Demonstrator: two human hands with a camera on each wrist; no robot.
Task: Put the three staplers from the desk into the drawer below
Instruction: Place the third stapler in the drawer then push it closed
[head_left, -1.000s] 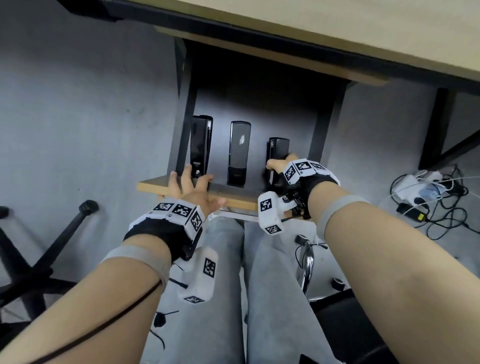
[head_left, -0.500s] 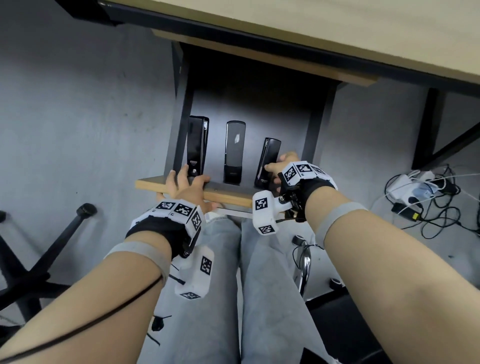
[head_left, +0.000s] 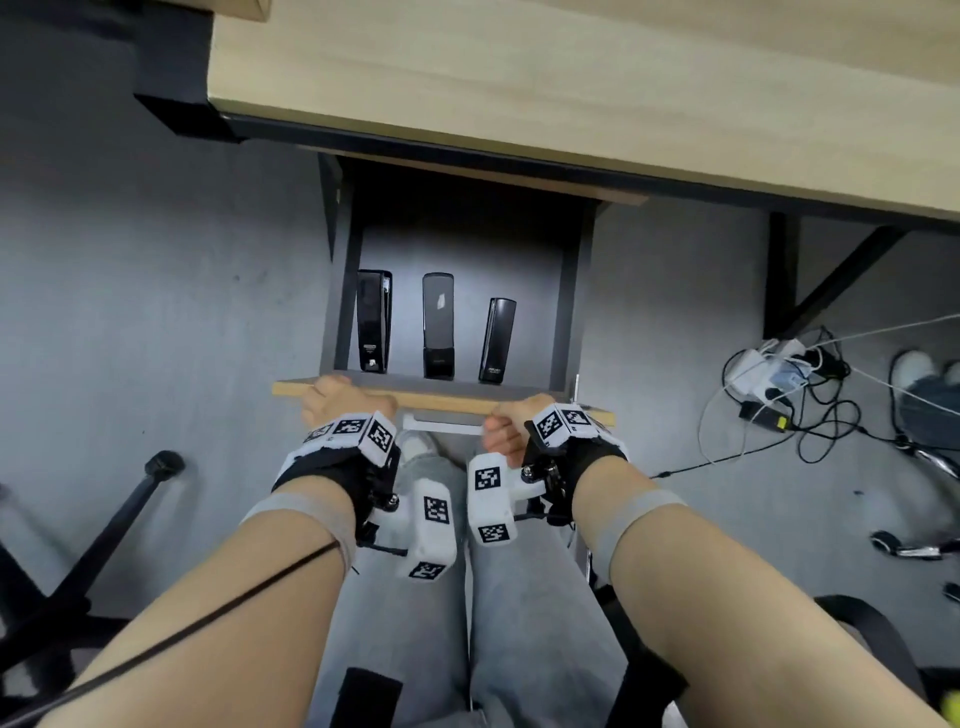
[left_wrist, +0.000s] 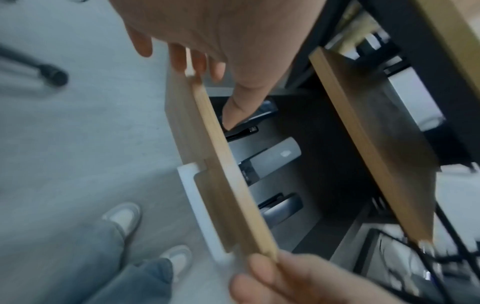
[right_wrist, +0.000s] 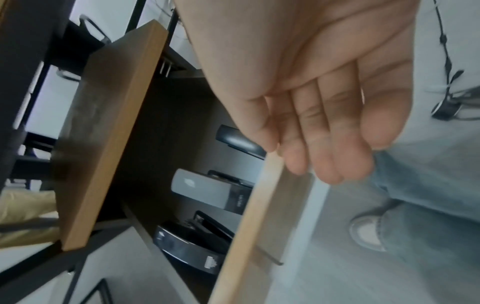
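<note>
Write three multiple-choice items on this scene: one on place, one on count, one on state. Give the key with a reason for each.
1. Where do the staplers lie?
A. On the desk top
B. In the open drawer
C. On the floor

2. How many staplers are in the drawer?
A. One
B. Two
C. Three

3. What is the state of the drawer?
A. Pulled out, both hands at its front panel
B. Fully closed
C. Taken out and set on the lap

Key:
1 B: the left stapler, middle stapler and right stapler lie side by side on the floor of the drawer under the desk.
2 C: three dark bodies show there in the head view.
3 A: the drawer stands open, with the left hand and right hand at its wooden front panel.
</note>
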